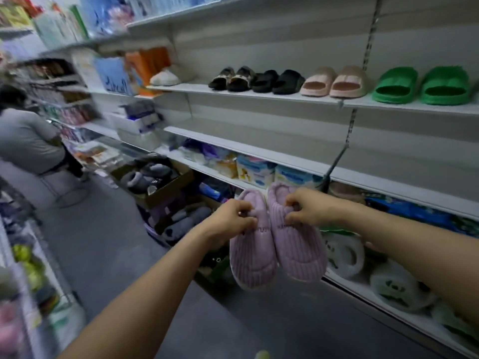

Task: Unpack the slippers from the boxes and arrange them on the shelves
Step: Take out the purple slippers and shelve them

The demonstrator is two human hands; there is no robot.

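I hold a pair of lilac ribbed slippers side by side in the air in front of the shelving. My left hand (230,218) pinches the upper edge of the left lilac slipper (252,257). My right hand (308,207) pinches the upper edge of the right lilac slipper (298,250). Their toes hang down toward me. An open cardboard box (166,186) of grey slippers stands on the floor to the left, on top of another box of grey and lilac slippers (181,220). The upper shelf (259,95) carries black, pink (334,82) and green slides (420,85).
Below the slides runs a bare white shelf (259,149). Lower shelves hold packaged goods and bagged white-and-green slippers (394,288). A person in grey (28,141) sits on a stool at the aisle's far left. A wire rack (31,268) lines the left side.
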